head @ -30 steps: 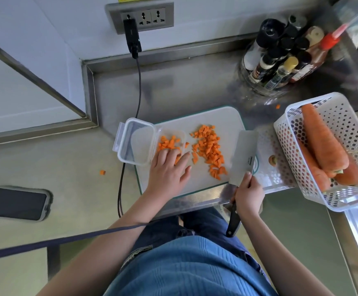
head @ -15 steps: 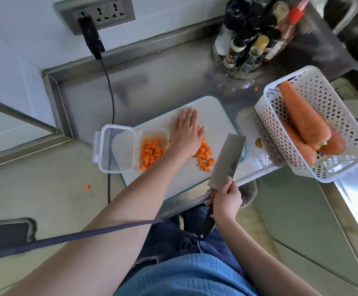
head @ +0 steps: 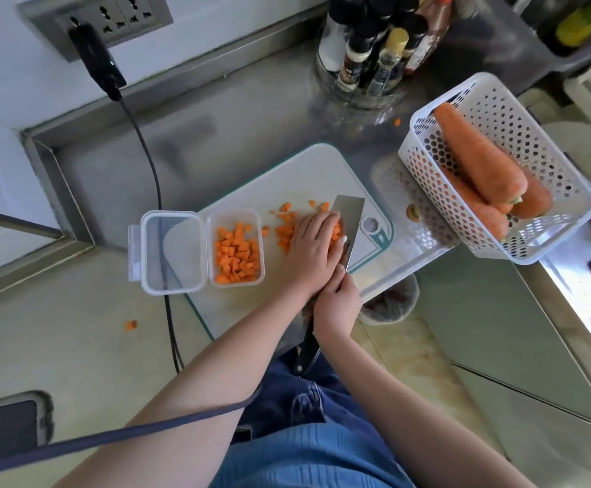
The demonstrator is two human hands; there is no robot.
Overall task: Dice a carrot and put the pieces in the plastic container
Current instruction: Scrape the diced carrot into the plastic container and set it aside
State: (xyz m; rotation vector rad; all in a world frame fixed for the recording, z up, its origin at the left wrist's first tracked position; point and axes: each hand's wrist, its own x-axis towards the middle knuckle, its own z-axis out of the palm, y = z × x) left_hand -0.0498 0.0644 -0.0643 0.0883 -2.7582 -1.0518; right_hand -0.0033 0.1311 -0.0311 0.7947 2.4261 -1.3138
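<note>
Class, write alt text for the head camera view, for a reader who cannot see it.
A person's left hand gathers diced carrot against a cleaver held by the right hand on a white cutting board. A plastic container beside them holds carrot pieces; whole carrots fill a white basket.

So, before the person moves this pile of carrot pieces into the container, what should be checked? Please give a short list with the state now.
1. Container open, lid folded aside: ok.
2. Room left in the container: ok, one layer only.
3. Left hand cupped over the pieces against the knife: ok.
4. Right hand grip on the knife handle: ok.
5. All pieces gathered: not ok, some lie loose on the cutting board.
6. Fingertips clear of the blade edge: cannot tell.
</note>
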